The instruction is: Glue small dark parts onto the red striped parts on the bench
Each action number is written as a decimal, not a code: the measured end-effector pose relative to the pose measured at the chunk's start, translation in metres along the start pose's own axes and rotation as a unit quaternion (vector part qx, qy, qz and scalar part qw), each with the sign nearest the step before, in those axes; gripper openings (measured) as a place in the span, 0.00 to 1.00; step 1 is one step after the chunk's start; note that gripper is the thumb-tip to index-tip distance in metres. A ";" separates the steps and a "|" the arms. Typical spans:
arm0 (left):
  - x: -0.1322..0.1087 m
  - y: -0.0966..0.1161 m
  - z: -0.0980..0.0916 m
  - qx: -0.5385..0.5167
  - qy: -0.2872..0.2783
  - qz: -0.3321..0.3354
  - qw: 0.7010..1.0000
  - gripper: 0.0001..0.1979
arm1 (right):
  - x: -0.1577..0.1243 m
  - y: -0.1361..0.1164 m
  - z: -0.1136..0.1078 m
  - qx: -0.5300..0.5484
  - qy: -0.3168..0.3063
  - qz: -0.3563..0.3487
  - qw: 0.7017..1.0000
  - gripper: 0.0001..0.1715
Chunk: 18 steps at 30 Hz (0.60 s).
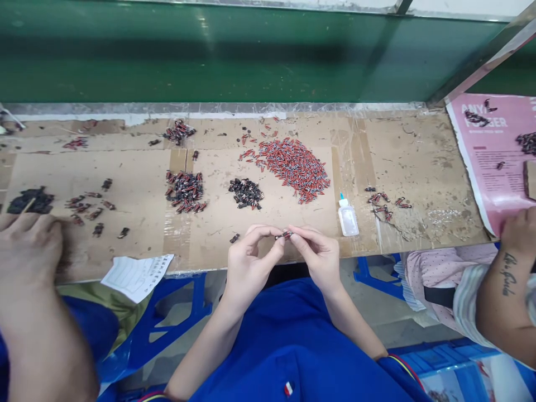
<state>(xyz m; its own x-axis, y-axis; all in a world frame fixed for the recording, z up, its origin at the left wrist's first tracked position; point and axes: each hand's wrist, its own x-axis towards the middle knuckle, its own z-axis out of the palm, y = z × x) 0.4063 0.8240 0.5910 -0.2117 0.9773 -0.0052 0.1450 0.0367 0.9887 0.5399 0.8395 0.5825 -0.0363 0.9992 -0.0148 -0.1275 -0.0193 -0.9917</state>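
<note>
My left hand (248, 258) and my right hand (317, 254) meet at the near edge of the cardboard-covered bench (138, 184). Together they pinch one small red-and-dark part (285, 235) between their fingertips. Behind them lie a big heap of red parts (295, 166), a small heap of dark parts (246, 193) and a mixed pile of red and dark pieces (185, 191). A single dark piece (234, 238) lies just left of my left hand.
A small clear glue bottle (348, 218) with a blue tip stands right of my hands, a few joined pieces (383, 202) beyond it. A co-worker's hand (27, 240) rests at the left, another person's tattooed arm (508, 279) at the right by a pink printed sheet (494, 162). A paper slip (136, 275) overhangs the edge.
</note>
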 end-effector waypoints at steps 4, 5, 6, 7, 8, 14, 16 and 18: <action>0.000 -0.001 0.003 -0.025 -0.004 -0.011 1.000 0.04 | -0.002 0.000 0.000 -0.044 0.018 -0.047 0.998 0.10; 0.000 -0.001 0.003 -0.033 -0.006 -0.013 0.999 0.04 | -0.002 0.001 0.000 -0.049 0.026 -0.058 0.997 0.10; 0.000 -0.001 0.004 -0.038 -0.009 -0.016 0.999 0.04 | -0.003 0.001 0.001 -0.052 0.032 -0.067 0.996 0.11; 0.000 -0.001 0.005 -0.043 -0.011 -0.018 0.999 0.04 | -0.003 0.002 0.001 -0.054 0.036 -0.074 0.995 0.11; 0.000 -0.001 0.005 -0.045 -0.012 -0.019 0.999 0.04 | -0.004 0.003 0.002 -0.057 0.040 -0.079 0.994 0.11; 0.000 0.002 0.005 -0.038 -0.009 -0.022 0.999 0.05 | -0.004 0.003 0.003 -0.087 0.043 -0.104 0.990 0.11; 0.000 0.002 0.004 -0.032 -0.007 -0.023 0.999 0.05 | -0.004 0.003 0.004 -0.097 0.043 -0.119 0.987 0.11; 0.000 0.001 0.004 -0.021 -0.007 -0.024 0.999 0.05 | -0.004 0.002 0.004 -0.116 0.043 -0.138 0.983 0.12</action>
<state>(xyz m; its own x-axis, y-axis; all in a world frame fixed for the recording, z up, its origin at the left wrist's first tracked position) 0.4108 0.8247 0.5916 -0.2046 0.9773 -0.0555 0.0939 0.0760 0.9927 0.5357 0.8357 0.5809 0.0534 0.9649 0.2572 0.1096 0.2504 -0.9619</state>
